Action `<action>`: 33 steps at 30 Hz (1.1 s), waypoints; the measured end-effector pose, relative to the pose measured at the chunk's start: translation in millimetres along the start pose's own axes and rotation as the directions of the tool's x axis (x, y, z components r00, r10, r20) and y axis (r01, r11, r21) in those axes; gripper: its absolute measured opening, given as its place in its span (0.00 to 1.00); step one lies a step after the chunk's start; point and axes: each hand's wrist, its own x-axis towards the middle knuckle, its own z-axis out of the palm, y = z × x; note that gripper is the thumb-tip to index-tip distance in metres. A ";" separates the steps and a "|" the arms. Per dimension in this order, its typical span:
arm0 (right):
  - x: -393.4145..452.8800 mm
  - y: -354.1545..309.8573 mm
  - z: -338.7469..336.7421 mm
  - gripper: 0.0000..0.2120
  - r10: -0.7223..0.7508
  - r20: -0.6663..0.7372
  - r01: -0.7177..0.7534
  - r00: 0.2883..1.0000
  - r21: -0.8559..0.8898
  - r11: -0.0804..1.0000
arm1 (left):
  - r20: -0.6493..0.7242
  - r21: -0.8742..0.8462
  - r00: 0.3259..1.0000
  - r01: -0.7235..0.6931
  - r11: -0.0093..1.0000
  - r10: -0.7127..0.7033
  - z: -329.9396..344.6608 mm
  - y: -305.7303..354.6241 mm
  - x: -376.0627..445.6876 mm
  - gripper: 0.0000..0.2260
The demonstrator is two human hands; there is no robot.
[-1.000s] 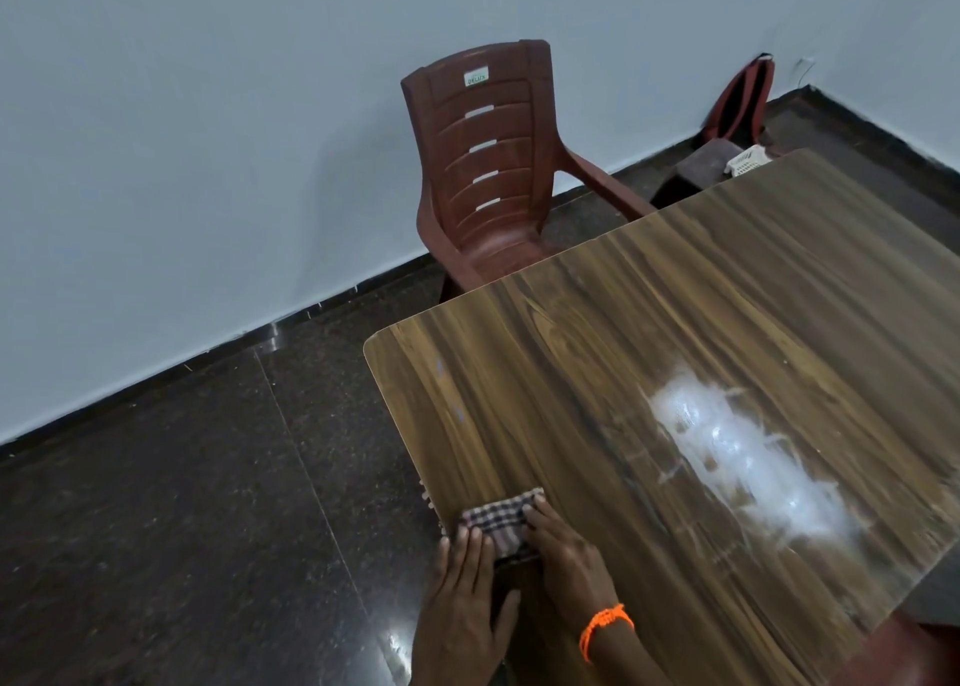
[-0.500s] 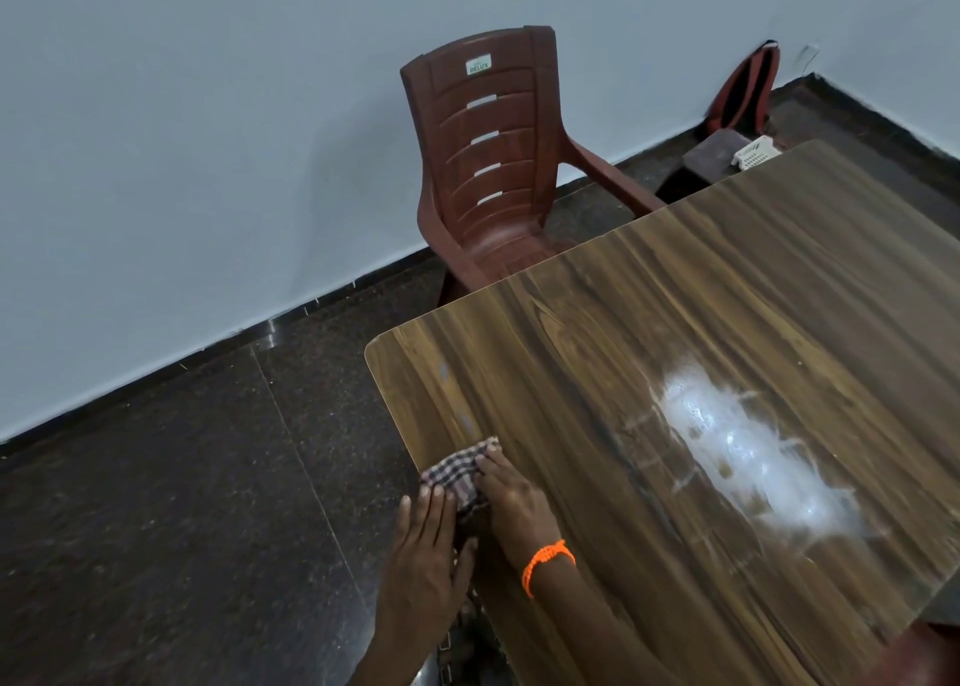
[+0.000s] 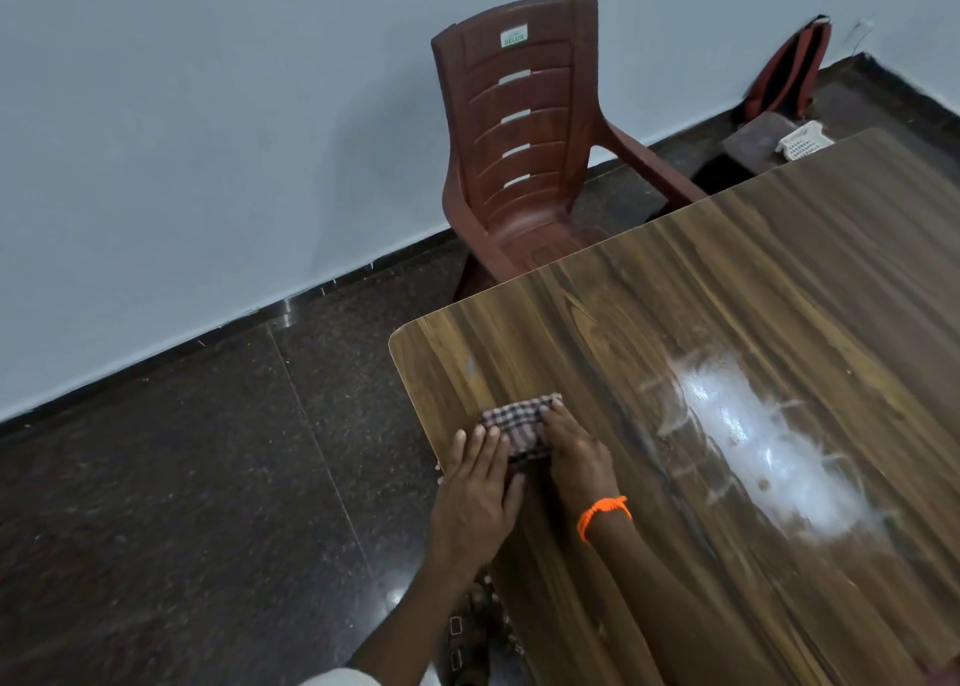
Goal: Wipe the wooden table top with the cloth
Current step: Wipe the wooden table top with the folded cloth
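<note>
Both hands, left (image 3: 474, 498) and right (image 3: 574, 451), press flat on checked cloth (image 3: 517, 425); chair (image 3: 524, 134) label (image 3: 514, 36) reads "DELUXE".

Glossy wood-grain table top (image 3: 727, 295), checked woven cloth (image 3: 519, 423)

Both hands flat on checked cloth (image 3: 519, 425) at table (image 3: 779, 280) left edge, lower centre: left hand (image 3: 475, 498), right hand (image 3: 576, 456). White smear (image 3: 769, 441) centre-right.
</note>
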 end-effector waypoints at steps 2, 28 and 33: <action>19.6 -15.0 13.5 0.16 -0.046 0.037 0.046 0.998 -0.006 0.999 | -0.048 0.011 0.997 0.063 0.998 -0.063 -6.0 -18.2 9.9 0.21; 94.0 -38.2 38.3 0.17 -0.040 0.096 0.043 0.995 -0.025 0.999 | -0.046 0.067 0.979 0.203 0.977 -0.200 -21.3 -60.2 61.6 0.20; 51.0 -52.7 50.2 0.17 -0.142 0.160 0.140 0.977 0.027 0.990 | 0.011 0.099 0.971 0.238 0.966 -0.240 -27.4 -61.8 8.3 0.27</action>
